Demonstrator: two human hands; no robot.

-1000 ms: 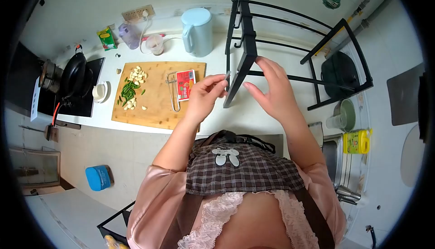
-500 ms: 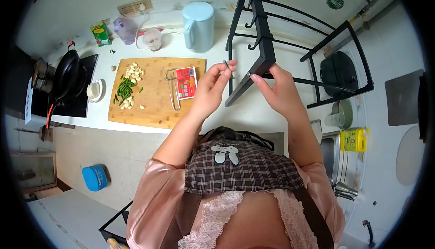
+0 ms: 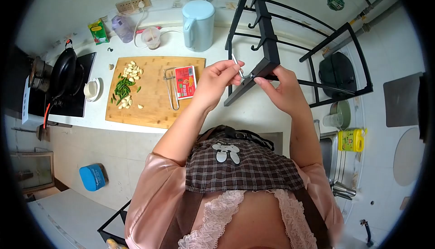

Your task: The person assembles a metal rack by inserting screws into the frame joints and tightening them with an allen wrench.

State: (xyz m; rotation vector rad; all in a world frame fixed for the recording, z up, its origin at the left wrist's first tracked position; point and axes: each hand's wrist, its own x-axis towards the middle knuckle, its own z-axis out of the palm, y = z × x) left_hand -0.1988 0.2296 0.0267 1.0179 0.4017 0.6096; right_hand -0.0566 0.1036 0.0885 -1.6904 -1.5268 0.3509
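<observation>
My left hand [image 3: 216,82] is closed in a pinch around a small bent metal hex key [image 3: 235,60]. The short end of the key meets a silver bolt [image 3: 251,75] on the leg of a black metal rack [image 3: 265,49]. Fingers of my right hand [image 3: 284,91] wrap round that leg just below the corner, with the thumb beside the bolt. The rack stands tilted on the counter, and hooks hang along its top bar. Part of the key is hidden by my left fingers.
Left of my hands lies a wooden cutting board [image 3: 154,85] with garlic cloves [image 3: 132,70], green chilies [image 3: 123,88], a wire tool [image 3: 171,92] and a red packet [image 3: 185,82]. A blue pitcher [image 3: 199,24] stands behind. A stove with a wok [image 3: 63,74] is far left, a sink [image 3: 330,151] right.
The hex key has turned and moved right and down, so its end now meets the bolt. My left hand has shifted toward the rack; my right hand stays on the leg.
</observation>
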